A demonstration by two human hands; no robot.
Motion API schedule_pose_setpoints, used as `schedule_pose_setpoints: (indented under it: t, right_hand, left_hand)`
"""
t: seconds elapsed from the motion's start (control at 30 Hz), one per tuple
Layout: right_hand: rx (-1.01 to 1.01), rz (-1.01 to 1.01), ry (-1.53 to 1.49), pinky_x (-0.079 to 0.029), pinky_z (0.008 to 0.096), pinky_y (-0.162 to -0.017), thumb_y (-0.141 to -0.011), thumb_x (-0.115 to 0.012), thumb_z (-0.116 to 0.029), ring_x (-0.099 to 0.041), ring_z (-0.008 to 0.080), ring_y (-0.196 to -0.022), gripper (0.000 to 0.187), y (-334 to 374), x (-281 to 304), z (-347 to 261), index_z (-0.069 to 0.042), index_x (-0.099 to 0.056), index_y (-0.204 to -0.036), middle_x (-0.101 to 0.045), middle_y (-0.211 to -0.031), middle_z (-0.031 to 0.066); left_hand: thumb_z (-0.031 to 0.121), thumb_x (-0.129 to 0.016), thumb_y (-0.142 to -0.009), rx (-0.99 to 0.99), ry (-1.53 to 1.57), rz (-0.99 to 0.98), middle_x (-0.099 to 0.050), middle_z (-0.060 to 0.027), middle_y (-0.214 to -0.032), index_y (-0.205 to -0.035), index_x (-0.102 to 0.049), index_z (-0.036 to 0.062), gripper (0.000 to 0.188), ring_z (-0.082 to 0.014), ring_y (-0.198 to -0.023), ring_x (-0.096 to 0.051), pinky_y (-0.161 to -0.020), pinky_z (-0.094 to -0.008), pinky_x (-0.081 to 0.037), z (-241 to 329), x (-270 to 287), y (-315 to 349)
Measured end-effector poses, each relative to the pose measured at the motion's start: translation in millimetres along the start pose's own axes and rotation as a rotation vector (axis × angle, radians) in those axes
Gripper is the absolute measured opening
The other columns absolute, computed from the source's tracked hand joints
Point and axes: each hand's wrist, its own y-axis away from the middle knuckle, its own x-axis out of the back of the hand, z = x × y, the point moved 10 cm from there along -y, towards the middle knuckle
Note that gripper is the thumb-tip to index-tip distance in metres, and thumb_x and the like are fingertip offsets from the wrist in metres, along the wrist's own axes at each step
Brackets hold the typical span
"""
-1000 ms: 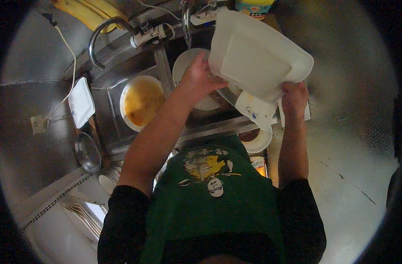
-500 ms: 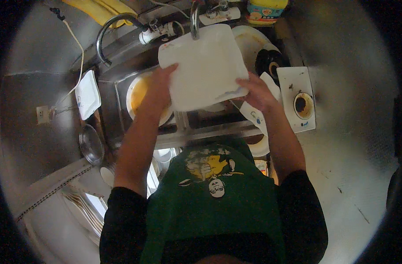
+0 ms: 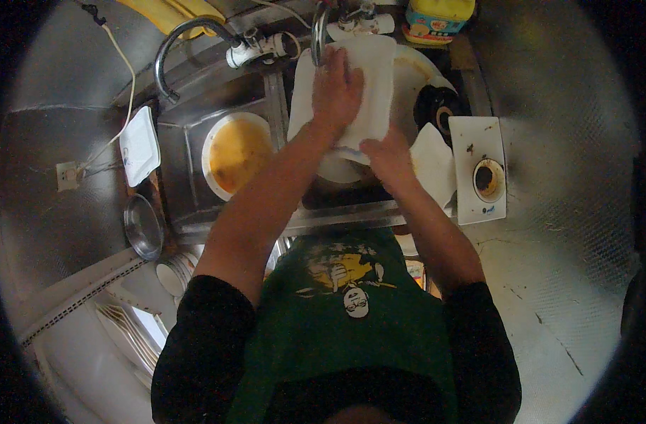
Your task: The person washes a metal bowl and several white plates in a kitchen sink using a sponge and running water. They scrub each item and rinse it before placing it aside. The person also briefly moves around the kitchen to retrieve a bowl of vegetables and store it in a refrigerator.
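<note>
A single head-worn fisheye view looks steeply down from above the person's chest, close over the steel sink, whose straight edges bend toward the dark rim.
</note>
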Motion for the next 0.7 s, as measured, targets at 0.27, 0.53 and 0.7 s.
schedule_pose_setpoints:
  t: [0.27,0.53,0.7]
  right_hand:
    - [-0.266,-0.016,-0.834,-0.048,0.0375,-0.077,-0.071,-0.059,-0.001,-0.057,0.0274,-0.089,0.041,-12,17,51,-0.001,-0.050,-0.111,-0.056,-0.102,0.0123]
    - [-0.251,-0.299,-0.741,-0.047,0.0324,-0.076,-0.076,-0.062,-0.011,-0.056,0.0199,-0.090,0.038,-52,-86,49,-0.004,-0.050,-0.111,-0.057,-0.098,0.0076]
    - [-0.219,-0.228,-0.560,-0.045,0.0272,-0.069,-0.079,-0.061,-0.016,-0.057,0.0135,-0.081,0.044,-90,-119,40,-0.009,-0.047,-0.120,-0.060,-0.097,0.0060]
  left_hand:
    - [0.025,-0.057,-0.081,0.957,0.675,-0.326,-0.059,-0.0208,-0.103,-0.112,-0.049,-0.0055,0.045,-0.0349,-0.093,-0.058,-0.083,-0.0412,-0.045,-123,34,59]
    - [0.012,-0.060,-0.072,0.995,0.976,-0.339,-0.063,-0.0149,-0.097,-0.104,-0.056,-0.0053,0.037,-0.0231,-0.087,-0.060,-0.080,-0.0334,-0.045,-95,170,76]
    - [0.014,-0.061,-0.070,1.160,0.853,0.063,-0.062,-0.0132,-0.092,-0.100,-0.059,-0.0043,0.035,-0.0216,-0.087,-0.057,-0.078,-0.0331,-0.044,-137,241,123]
